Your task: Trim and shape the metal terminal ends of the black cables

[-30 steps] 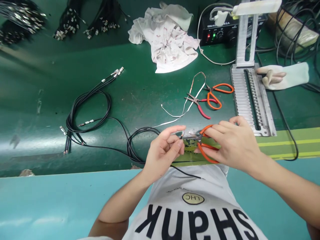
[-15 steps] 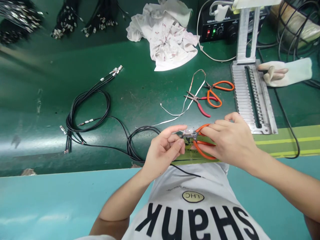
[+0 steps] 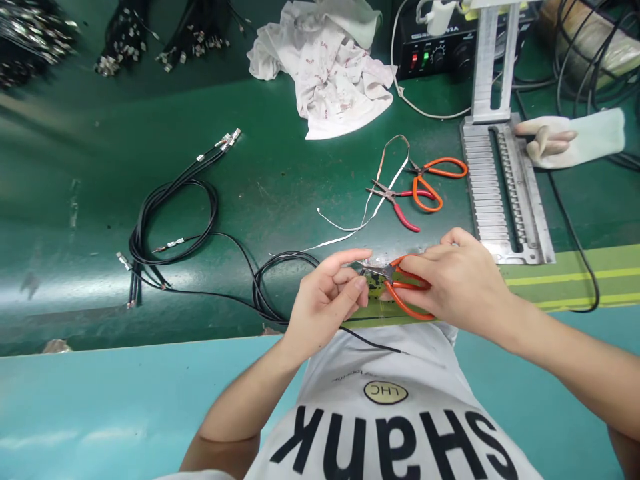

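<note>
My left hand [image 3: 327, 293] is closed in a pinch over a black cable [image 3: 270, 303], its index finger stretched along the top. A short dark end shows at the fingertips; the rest of the grip is hidden. Orange-handled pliers [image 3: 407, 287] are in my right hand [image 3: 453, 283], with their metal jaws pointing left, right at my left fingertips. Whether the jaws touch the cable end, I cannot tell. From under my left wrist a thin cable end [image 3: 375, 342] runs out over the white shirt.
Coiled black cables [image 3: 213, 207] with metal terminals lie left. Red-handled pliers [image 3: 397, 200], another orange-handled pair [image 3: 427, 193] and a white strip [image 3: 345, 237] lie ahead. A slotted metal fixture [image 3: 490, 193], glove [image 3: 575, 140], cloth [image 3: 335, 80] and black control box [image 3: 460, 50] stand beyond.
The pliers in my right hand have shifted and tilted slightly, their jaws a little nearer my left fingertips. The left hand keeps the same pinch. The whole view has shifted a little.
</note>
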Demonstrator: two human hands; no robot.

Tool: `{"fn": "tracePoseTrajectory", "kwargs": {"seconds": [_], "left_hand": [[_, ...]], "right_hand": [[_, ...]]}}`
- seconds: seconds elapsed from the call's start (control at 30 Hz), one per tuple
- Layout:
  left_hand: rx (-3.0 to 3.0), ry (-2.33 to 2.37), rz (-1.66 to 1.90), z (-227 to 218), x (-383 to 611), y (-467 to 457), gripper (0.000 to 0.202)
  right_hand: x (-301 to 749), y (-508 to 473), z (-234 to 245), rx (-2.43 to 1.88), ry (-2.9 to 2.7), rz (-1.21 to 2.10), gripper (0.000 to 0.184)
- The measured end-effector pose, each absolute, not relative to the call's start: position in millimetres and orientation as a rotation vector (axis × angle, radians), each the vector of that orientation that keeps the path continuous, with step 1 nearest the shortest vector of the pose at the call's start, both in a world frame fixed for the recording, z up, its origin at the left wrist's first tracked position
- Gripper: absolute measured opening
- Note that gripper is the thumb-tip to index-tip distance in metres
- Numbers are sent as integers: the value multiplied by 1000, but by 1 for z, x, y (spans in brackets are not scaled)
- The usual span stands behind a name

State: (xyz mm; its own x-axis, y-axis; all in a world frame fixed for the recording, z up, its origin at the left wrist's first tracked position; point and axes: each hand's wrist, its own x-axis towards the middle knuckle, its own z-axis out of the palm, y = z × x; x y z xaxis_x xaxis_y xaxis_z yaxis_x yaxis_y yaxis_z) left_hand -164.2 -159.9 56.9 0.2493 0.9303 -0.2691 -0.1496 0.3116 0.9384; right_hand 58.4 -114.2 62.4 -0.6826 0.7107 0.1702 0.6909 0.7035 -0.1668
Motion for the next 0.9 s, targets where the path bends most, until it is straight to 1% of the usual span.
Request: {"fn": "tracePoseTrajectory", "kwargs": {"seconds": [0.4, 0.67, 0.8, 0.9], "left_hand": [[942, 1032, 920, 55, -164, -161, 35], [917, 1060, 903, 52, -163, -162, 38], [908, 1062, 891, 50, -162, -162, 39], [908, 1068, 880, 51, -163, -162, 40]], "right_hand": [[57, -114, 67, -1152, -2711, 164, 35], [59, -115, 61, -1138, -2743, 95, 35], [59, -115, 60, -1158, -2760, 186, 34], [59, -115, 61, -1182, -2747, 260, 38]]}}
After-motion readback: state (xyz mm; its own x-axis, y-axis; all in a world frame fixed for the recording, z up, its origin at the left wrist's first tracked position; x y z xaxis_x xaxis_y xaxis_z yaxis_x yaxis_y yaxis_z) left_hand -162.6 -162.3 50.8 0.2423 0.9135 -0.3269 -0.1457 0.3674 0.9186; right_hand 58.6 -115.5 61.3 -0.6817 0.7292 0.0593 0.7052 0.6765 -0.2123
